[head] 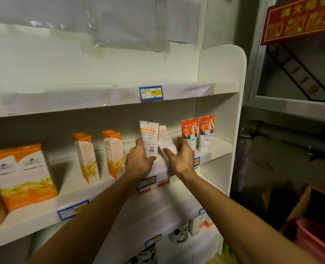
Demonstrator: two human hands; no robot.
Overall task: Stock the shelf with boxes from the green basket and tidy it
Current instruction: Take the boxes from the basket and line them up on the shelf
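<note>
White shelving (221,77) fills most of the head view, with its middle shelf board (77,184) running from lower left up toward the right of centre. Just right of centre, the left hand (138,162) grips an upright white-and-orange tube (148,138), fingers behind it and thumb across its lower front near the barcode. Right beside it, the right hand (183,160) closes around a second white tube (166,142), which leans to the left so that its top touches or nearly touches the first. Both tubes stand at the front part of the middle shelf, between the two hands. Directly right of the right hand, two rose-printed tubes (197,133) stand upright side by side. Left of the left hand, two tall orange-and-white boxes (100,155) stand apart from each other, and at the far left edge a larger orange-and-white box (21,175) sits near the shelf front. Blue-framed price labels (151,93) are fixed along the shelf edges. At the lower right of the frame a pink bin (314,241) shows; the green basket cannot be made out.
</note>
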